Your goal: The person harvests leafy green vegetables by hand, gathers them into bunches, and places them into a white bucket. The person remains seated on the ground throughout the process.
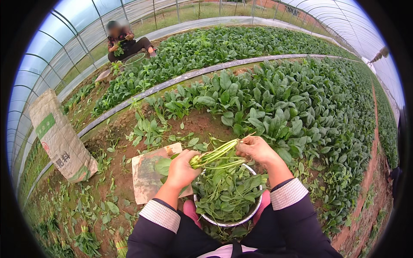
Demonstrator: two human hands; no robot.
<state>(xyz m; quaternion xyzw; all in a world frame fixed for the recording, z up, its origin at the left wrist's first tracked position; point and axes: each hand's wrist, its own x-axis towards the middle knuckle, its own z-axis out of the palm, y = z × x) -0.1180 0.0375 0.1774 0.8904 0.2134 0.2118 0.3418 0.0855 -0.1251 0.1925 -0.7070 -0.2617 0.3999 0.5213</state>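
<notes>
My left hand (183,168) is closed around a bunch of leafy greens that look like spinach, its long pale stems (217,154) pointing right and some leaves (163,166) showing on the left. At the far end of those stems, my right hand (258,151) pinches the thin stem ends between thumb and fingers. Directly below both hands is a round metal basin (220,223), heaped with loose green leaves (230,196), between my pink boots. A worn flat board (146,180) lies on the soil at the left, partly behind my left hand and forearm.
Dense leafy plants (284,103) grow ahead and right. A fertilizer sack (63,138) bearing writing stands at left. Tied bundles (87,242) lie lower left. A grey strip (193,75) divides the beds. Another person (124,45) sits far left holding greens, beside a basket (135,58).
</notes>
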